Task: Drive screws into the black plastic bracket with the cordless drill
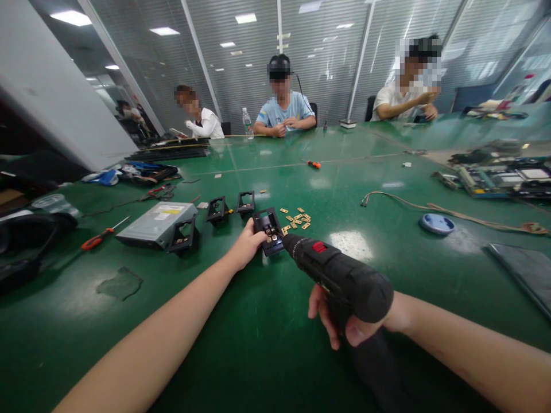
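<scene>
My left hand (250, 244) grips a black plastic housing (269, 221) by its left side, the thumb over its edge. Metal contacts show inside the housing. In my right hand (331, 321) is a black cordless drill (340, 269) with a red switch on top, its fingers wrapped round the handle. The drill's front end points at the right side of the housing; whether its tip touches is hidden. Several small brass plates (298, 219) lie loose just beyond. Similar black housings (216, 210) stand on the green table to the left, one leaning near a silver disc drive (157, 221).
An orange screwdriver (98, 238) and a headset (32, 246) lie at the left. On the right are a blue round dish (437, 224), a cable (430, 207) and circuit boards (503, 175). Several people sit across the table (258, 355), near a water bottle (247, 123).
</scene>
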A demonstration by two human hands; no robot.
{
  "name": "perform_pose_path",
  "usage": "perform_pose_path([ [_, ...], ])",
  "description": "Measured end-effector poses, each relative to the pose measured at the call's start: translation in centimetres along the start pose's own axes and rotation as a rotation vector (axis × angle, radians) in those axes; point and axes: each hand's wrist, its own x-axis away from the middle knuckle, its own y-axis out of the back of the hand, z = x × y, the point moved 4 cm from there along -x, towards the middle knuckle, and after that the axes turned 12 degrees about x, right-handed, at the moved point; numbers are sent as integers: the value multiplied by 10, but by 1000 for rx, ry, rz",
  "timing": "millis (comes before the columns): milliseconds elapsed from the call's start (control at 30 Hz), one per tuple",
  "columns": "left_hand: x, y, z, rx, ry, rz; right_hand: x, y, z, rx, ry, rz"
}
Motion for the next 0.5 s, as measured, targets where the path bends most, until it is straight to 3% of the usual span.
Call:
perform_pose_path([
  [500, -2, -2, -1, -50, -10, -3, 3, -3, 6, -28, 1, -22],
])
